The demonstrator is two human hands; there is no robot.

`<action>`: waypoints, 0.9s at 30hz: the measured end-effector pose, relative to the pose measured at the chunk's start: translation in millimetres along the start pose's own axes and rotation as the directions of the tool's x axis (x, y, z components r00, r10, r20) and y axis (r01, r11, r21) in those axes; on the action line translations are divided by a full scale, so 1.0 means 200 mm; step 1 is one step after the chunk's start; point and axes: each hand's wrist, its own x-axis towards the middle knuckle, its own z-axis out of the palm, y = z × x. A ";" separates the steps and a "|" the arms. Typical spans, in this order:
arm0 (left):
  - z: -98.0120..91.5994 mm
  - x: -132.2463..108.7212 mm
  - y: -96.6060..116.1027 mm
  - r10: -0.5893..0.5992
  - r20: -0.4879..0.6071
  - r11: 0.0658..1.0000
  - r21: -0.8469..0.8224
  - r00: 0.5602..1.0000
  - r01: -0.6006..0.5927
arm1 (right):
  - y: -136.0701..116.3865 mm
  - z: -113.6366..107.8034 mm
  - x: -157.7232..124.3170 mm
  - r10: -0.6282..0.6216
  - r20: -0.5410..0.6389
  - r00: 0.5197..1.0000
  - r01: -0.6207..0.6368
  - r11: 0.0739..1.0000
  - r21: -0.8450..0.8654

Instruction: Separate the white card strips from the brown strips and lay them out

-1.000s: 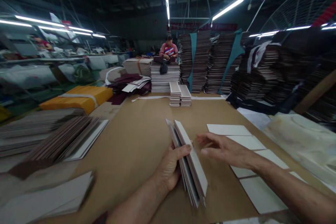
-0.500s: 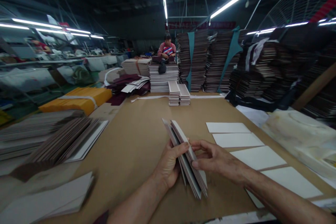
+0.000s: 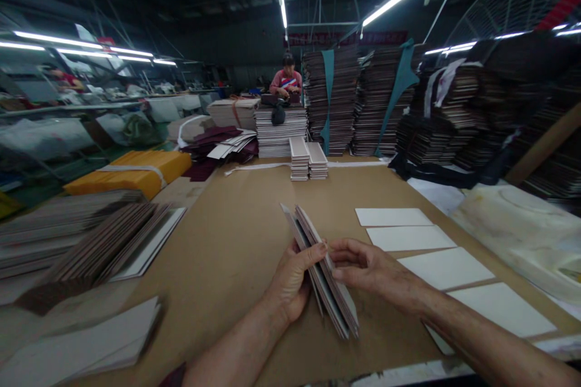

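Note:
My left hand (image 3: 289, 283) is wrapped around a thin stack of rectangular panels (image 3: 339, 307), its thumb across the top. The panels are pale on their faces with brownish edges, tilted above the table and split by a gap into two groups. My right hand (image 3: 373, 267) is at the right side of the stack, thumb and fingers pinching the outer edge; the exact contact of its fingertips is partly hidden. To the right of that hand, several white panels (image 3: 447, 267) lie in a row on the brown table (image 3: 218, 266).
Two small piles of narrow panels (image 3: 299, 160) stand at the table's far side. Fanned brown-edged panels (image 3: 106, 242) and loose pale sheets (image 3: 91, 344) are on the left. Tall dark stacks (image 3: 329, 103) and a person (image 3: 287, 80) are beyond. Translucent plastic (image 3: 521, 236) lies right.
My right thumb has shifted slightly up along the edge of the stack, and the right-hand panels sit a little differently. My left hand keeps its hold; the view has shifted slightly.

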 end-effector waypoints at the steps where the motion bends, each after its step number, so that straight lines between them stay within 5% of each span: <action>1: 0.00 0.00 0.00 0.000 -0.006 1.000 0.004 1.000 0.000 | 0.00 0.00 0.00 0.001 0.001 1.000 -0.001 1.000 -0.011; 10: 0.00 -0.01 0.01 0.014 0.010 0.999 0.048 1.000 -0.014 | -0.04 0.01 0.00 0.068 -0.073 0.995 -0.076 0.992 -0.105; 16: 0.01 -0.01 0.01 -0.018 0.025 0.999 0.029 1.000 0.017 | -0.04 -0.01 -0.02 0.121 -0.091 0.988 -0.116 0.991 0.061; 22: 0.00 -0.02 0.00 0.019 0.095 0.999 0.046 0.995 -0.023 | -0.03 0.00 -0.03 0.009 0.022 1.000 -0.008 0.998 -0.055; 27: -0.02 -0.02 0.00 -0.020 0.068 0.995 0.095 0.997 0.014 | 0.00 -0.03 -0.03 0.075 0.006 0.997 -0.075 0.990 0.122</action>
